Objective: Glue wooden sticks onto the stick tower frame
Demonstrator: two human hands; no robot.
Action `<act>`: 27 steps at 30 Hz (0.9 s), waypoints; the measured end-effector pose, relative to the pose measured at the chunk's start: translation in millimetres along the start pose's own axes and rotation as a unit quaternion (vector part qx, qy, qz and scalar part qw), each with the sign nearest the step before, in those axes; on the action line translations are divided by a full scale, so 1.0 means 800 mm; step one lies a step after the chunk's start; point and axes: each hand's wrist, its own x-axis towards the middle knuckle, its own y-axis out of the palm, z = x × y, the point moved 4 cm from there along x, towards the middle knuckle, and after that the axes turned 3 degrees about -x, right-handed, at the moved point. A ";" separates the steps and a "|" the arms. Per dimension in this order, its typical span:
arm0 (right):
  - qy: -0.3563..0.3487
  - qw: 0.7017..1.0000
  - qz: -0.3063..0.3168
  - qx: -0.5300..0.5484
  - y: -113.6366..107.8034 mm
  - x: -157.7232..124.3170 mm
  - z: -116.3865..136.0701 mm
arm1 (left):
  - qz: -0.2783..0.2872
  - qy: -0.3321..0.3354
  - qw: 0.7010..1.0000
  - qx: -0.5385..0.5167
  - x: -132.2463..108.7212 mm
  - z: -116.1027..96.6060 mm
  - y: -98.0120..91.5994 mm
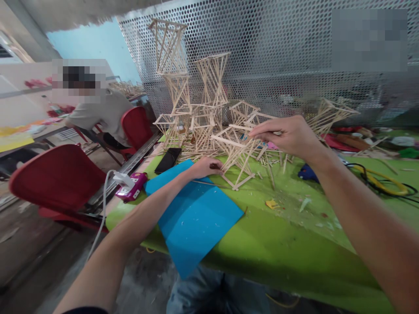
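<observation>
A small twisted frame of thin wooden sticks (240,163) leans over the green tabletop between my hands. Its lower left corner is at the fingertips of my left hand (206,168), which is closed on it; something small and dark shows by those fingers, too small to name. Thumb and fingers of my right hand (286,135) pinch together at the frame's upper right corner. Under my left wrist lies a blue sheet (196,218), partly hanging over the table's front edge. Right behind the frame are several loose sticks (203,152).
Tall stick towers (172,48) stand at the back, before a perforated metal screen (278,43). A black phone (168,160) and purple power strip (132,187) lie left. A blue tool (307,173) and cables (382,179) lie right. Red chairs (59,179) and a seated person (98,109) are beyond.
</observation>
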 end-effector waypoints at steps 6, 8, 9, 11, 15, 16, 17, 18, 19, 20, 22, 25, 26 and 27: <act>-0.002 1.000 -0.003 0.000 0.000 0.000 0.003 | 0.002 0.024 1.000 -0.003 -0.001 -0.004 -0.001; -0.003 1.000 0.001 -0.004 0.000 0.001 0.002 | 0.004 0.018 1.000 -0.007 -0.001 -0.003 -0.001; -0.004 1.000 0.004 -0.006 0.001 0.001 0.002 | 0.004 0.015 1.000 -0.007 -0.001 -0.002 -0.001; -0.011 1.000 0.013 -0.012 0.001 0.002 -0.001 | 0.002 0.015 1.000 -0.007 0.000 -0.001 -0.001; -0.028 0.999 0.033 -0.024 0.003 0.005 -0.007 | -0.003 0.018 1.000 -0.008 0.001 0.002 -0.001; -0.029 0.999 0.037 -0.025 0.004 0.005 -0.008 | -0.004 0.020 1.000 -0.009 0.001 0.003 -0.001; -0.029 0.999 0.039 -0.025 0.004 0.005 -0.009 | -0.005 0.022 1.000 -0.012 0.001 0.003 0.000; -0.029 0.999 0.040 -0.023 0.004 0.005 -0.010 | -0.005 0.023 1.000 -0.015 0.001 0.003 0.000; -0.030 0.999 0.039 -0.020 0.004 0.005 -0.010 | -0.005 0.025 1.000 -0.018 0.001 0.002 0.000; -0.032 0.999 0.037 -0.016 0.004 0.005 -0.010 | -0.004 0.026 0.999 -0.020 0.001 0.001 0.000; -0.035 0.999 0.033 -0.011 0.004 0.005 -0.010 | -0.004 0.032 0.999 -0.017 0.000 -0.002 -0.001; -0.034 0.999 0.032 -0.008 0.005 0.005 -0.009 | -0.006 0.042 0.999 0.006 0.000 -0.006 -0.002; -0.034 0.999 0.033 -0.007 0.005 0.005 -0.008 | -0.004 0.043 0.999 0.014 0.000 -0.006 -0.002; -0.035 0.999 0.033 -0.005 0.004 0.005 -0.008 | -0.002 0.043 0.999 0.020 0.001 -0.007 -0.003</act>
